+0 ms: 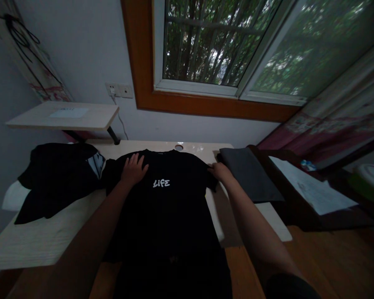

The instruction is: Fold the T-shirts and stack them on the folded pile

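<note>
A black T-shirt [174,216] with white "LIFE" lettering lies spread face up on the pale table, its collar toward the wall. My left hand [134,169] rests flat on the shirt's left shoulder, fingers stretched out. At the opposite side, my right hand [220,171] has its fingers closed on the edge of the right sleeve. The shirt's lower hem hangs over the near table edge and blends into dark clothing below.
Left of the shirt, a heap of dark clothes [62,174] lies beside a raised shelf [62,116]. A folded grey cloth [249,174] is on the right, next to a dark surface holding a white sheet [311,185]. A window [218,45] is behind the table [43,245].
</note>
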Action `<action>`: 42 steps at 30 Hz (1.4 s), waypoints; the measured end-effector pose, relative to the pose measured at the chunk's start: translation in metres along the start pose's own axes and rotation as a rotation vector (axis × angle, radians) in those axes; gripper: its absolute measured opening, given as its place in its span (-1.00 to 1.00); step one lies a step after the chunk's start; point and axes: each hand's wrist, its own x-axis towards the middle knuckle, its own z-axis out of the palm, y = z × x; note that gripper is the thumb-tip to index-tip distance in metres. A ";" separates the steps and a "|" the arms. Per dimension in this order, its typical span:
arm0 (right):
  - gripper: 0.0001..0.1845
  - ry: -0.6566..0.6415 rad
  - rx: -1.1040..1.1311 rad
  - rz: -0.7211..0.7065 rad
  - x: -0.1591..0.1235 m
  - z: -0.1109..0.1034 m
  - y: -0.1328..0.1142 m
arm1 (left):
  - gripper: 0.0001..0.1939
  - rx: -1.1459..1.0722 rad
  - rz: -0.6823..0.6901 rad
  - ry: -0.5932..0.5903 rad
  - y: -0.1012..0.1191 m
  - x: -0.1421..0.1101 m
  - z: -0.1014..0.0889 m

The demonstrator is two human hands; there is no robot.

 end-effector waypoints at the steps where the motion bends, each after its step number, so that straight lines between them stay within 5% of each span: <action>1: -0.63 0.001 -0.008 -0.005 0.002 -0.002 0.001 | -0.32 0.000 0.000 0.002 0.000 0.000 0.000; 10: -0.69 0.186 -0.061 0.064 -0.004 -0.016 -0.015 | -0.33 0.014 -0.010 -0.018 0.000 0.000 -0.001; 17: -0.55 0.381 0.002 0.054 -0.009 -0.014 -0.033 | -0.33 -0.015 -0.007 0.003 0.000 -0.001 0.001; 29: -0.33 0.276 0.304 -0.406 -0.036 0.030 -0.151 | -0.33 -0.011 -0.001 -0.022 0.002 -0.001 -0.004; 35: -0.32 0.327 0.303 -0.279 -0.034 0.043 -0.134 | -0.35 -0.015 -0.001 -0.004 0.003 -0.002 -0.004; 42: -0.25 0.232 0.255 -0.158 -0.026 0.042 -0.095 | -0.47 -0.085 0.071 0.127 0.002 -0.009 -0.017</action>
